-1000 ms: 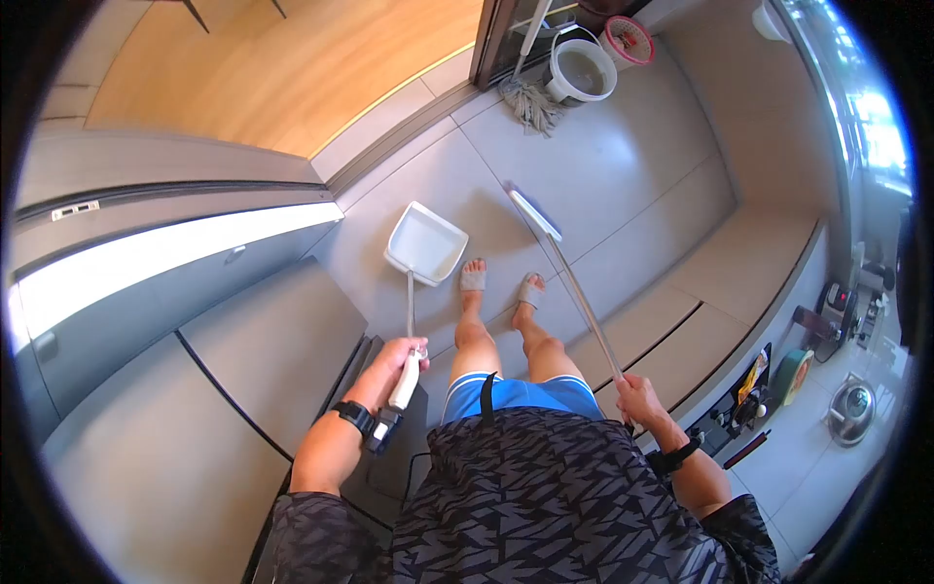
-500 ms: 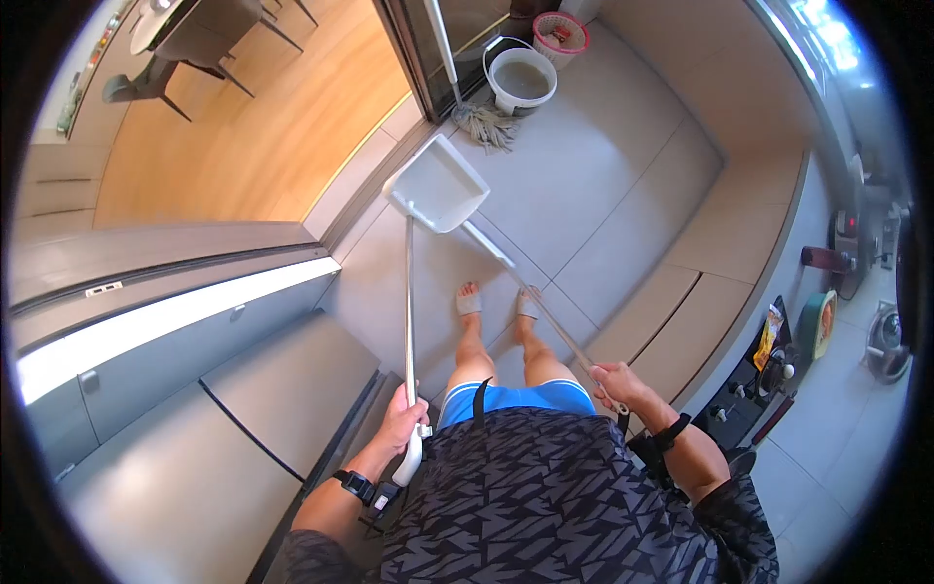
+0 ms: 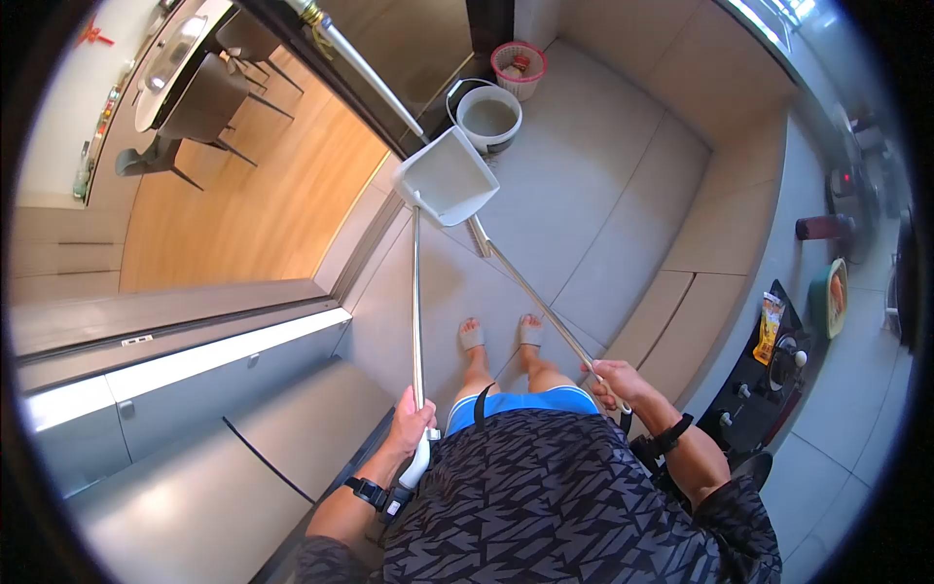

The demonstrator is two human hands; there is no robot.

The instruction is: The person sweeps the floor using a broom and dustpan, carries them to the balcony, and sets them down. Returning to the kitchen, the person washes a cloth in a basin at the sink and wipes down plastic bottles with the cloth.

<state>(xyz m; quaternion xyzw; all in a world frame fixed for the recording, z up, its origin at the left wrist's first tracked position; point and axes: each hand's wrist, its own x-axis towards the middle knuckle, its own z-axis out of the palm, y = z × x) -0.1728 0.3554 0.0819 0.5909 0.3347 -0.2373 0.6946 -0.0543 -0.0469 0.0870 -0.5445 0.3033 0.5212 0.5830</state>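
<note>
My left hand is closed around the long metal handle of a white dustpan, near its white grip. The pan is held out ahead of my feet, and its tray looks bare. My right hand grips a long-handled broom near the handle's end. Part of the broom's head shows beside the dustpan's near right edge; the pan hides the remainder. I cannot tell whether the pan touches the floor.
Behind the dustpan stand a white bucket of greyish water and a pink basket. A mop handle leans by the glass door. Cabinets line the right, with a stove on top. A steel-grey appliance is at left.
The view has shifted, showing more of the dining area. The dustpan now covers the mop head, and more of the broom head shows beside it. Both hands keep their grips.
</note>
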